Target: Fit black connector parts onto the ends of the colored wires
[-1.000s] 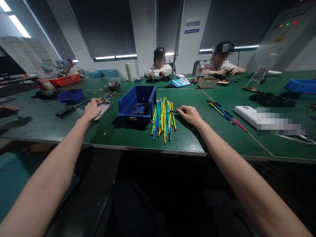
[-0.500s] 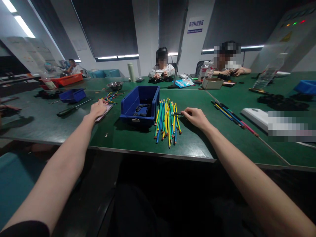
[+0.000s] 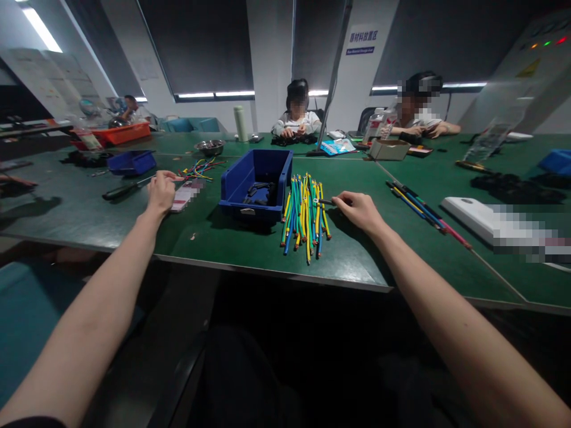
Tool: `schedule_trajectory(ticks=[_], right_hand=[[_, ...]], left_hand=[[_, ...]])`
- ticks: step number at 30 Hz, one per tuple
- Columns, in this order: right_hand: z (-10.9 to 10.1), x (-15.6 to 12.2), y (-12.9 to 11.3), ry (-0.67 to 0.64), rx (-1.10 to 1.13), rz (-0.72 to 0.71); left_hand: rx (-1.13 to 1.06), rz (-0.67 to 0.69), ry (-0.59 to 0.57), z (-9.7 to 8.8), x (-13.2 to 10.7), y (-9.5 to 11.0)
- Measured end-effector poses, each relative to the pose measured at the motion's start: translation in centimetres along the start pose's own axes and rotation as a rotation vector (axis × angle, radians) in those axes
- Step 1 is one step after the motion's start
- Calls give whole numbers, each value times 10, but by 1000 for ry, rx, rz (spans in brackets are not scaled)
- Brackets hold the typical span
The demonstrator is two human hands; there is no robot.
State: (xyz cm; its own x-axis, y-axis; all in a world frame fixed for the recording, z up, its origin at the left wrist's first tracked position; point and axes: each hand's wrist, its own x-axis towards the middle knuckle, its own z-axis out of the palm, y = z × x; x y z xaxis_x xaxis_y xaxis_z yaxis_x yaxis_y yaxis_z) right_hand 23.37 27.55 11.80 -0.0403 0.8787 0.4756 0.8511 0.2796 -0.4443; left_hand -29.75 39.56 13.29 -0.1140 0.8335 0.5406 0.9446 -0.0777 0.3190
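Note:
A bundle of yellow, green and blue wires [image 3: 304,214] lies on the green table [image 3: 250,249] right of a blue bin [image 3: 256,184] with dark parts inside. My right hand [image 3: 359,211] rests beside the bundle, fingers pinched on a small dark tool [image 3: 325,202] that points at the wires. My left hand [image 3: 160,191] is to the left of the bin, fingers curled, resting next to a flat phone-like object [image 3: 185,195] and close to a black-handled screwdriver [image 3: 122,190].
Loose coloured wires [image 3: 201,169] and a metal bowl [image 3: 209,147] lie beyond my left hand. Another wire bundle [image 3: 423,211] and a white device [image 3: 468,211] are at the right. Two people work at the table's far side; small blue [image 3: 130,161] and orange bins [image 3: 120,134] stand far left.
My left hand has slid left off the flat object toward the screwdriver. My right hand holds its place by the wires. The view has shifted slightly.

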Motion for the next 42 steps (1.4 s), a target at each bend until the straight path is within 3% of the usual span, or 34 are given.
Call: schedule_trajectory(ticks=[4,9,14,23,32,36,40,42], right_hand=[[-1,-3,-1,1,-15,1],[-1,-4,-2,6,-16,-1],[-1,-4,-3,0,-11,6],[-1,-3,-1,-15,-25,-1],[-2,-3,-2,-21,-36,-6],[-2,-3,-2,-21,-27,-2],[0,-3,-1,-19,-19,-9],[0,-3,-1,-9,-18,-10]], left_hand=[[75,15,-31,-4,-8,5],[159,90,-157,0,-8,15],[204,126,-175,4,-6,14],[220,76,-242,5,-5,13],[172,82,-132,-4,-11,13],[210,89,5,-11,-18,16],[249,24,-42,-16,-22,21],[260,-14,-11,-20,-24,27]])
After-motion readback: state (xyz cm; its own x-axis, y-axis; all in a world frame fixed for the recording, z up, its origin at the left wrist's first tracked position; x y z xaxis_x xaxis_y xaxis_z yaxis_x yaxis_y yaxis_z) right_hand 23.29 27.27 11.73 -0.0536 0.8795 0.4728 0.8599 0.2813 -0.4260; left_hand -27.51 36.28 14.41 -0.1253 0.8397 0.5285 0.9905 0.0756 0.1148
